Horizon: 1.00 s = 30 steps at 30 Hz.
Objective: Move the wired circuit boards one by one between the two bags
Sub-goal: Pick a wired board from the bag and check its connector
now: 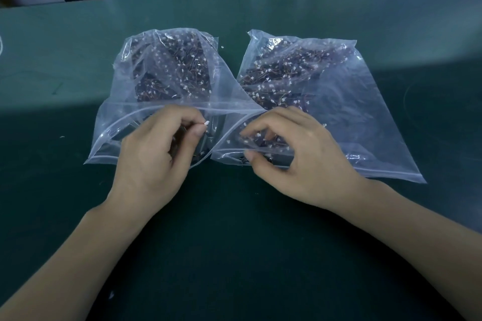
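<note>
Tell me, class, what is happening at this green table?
A person is sorting wired circuit boards between two clear zip bags lying side by side on the table. The left hand sits at the mouth of the left bag, its fingers pinching a board's small white connector. The right hand is at the mouth of the right bag, fingers curled among the boards there; whether it holds one is unclear. Both bags are open and well filled.
</note>
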{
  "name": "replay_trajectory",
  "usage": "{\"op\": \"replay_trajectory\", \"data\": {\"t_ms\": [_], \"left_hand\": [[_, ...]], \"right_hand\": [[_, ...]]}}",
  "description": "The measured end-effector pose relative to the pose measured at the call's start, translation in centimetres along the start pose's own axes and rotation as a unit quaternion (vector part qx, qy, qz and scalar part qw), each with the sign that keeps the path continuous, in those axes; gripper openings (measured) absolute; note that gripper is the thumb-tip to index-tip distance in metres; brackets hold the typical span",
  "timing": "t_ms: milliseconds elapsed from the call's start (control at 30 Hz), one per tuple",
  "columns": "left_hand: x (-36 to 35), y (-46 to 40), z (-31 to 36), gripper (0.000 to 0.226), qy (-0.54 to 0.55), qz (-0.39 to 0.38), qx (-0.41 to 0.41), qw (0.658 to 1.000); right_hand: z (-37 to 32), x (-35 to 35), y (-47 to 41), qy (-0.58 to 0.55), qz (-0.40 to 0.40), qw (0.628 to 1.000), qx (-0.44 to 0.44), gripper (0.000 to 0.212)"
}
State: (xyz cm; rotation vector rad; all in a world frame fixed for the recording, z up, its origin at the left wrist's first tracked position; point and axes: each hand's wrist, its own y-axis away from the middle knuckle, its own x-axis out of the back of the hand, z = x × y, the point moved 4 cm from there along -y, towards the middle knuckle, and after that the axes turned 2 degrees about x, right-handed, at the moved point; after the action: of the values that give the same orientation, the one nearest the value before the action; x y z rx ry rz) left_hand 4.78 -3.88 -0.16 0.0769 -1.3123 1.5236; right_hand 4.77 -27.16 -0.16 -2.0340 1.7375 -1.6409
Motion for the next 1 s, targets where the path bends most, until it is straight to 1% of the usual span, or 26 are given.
{"op": "replay_trajectory", "data": {"t_ms": [67,167,267,333,500,567,700,800,867,1000], "left_hand": [[-0.3,0.2,0.9,0.004,0.089,-0.022,0.031,0.995],[-1.5,0.7,2.0,0.004,0.216,-0.071,0.084,0.97],[-2.2,1.0,2.6,0.006,0.278,-0.103,0.093,0.95],[-2.4,1.0,2.8,0.007,0.302,-0.122,0.089,0.941],[-2.5,1.3,3.4,0.011,0.315,-0.159,0.078,0.932],[-2.5,1.4,3.7,0.011,0.311,-0.162,0.076,0.933],[-2.2,1.3,3.8,0.007,0.314,-0.142,0.082,0.935],[-2.1,1.2,3.7,0.014,0.319,-0.134,0.093,0.934],[-2.1,1.2,3.6,0.016,0.299,-0.128,0.092,0.941],[-2.1,1.3,3.3,0.003,0.234,-0.094,0.08,0.964]], "right_hand": [[0.0,0.0,0.0,-0.027,-0.001,1.0,-0.008,0.017],[0.2,-0.1,-0.1,-0.056,-0.015,0.998,-0.026,0.02],[0.2,-0.4,-0.1,-0.053,-0.027,0.998,-0.015,0.026],[0.2,-0.5,-0.1,-0.064,-0.024,0.998,-0.009,0.025],[0.7,-0.6,-0.2,-0.139,-0.017,0.989,-0.05,0.03],[0.8,-0.6,-0.3,-0.169,-0.015,0.983,-0.064,0.024],[0.6,-0.4,-0.3,-0.202,0.007,0.978,-0.057,0.014],[0.3,0.0,-0.3,-0.222,0.038,0.973,-0.047,0.006],[0.2,0.3,-0.3,-0.234,0.054,0.969,-0.048,0.007],[0.2,0.3,-0.3,-0.232,0.056,0.97,-0.043,0.005]]}}
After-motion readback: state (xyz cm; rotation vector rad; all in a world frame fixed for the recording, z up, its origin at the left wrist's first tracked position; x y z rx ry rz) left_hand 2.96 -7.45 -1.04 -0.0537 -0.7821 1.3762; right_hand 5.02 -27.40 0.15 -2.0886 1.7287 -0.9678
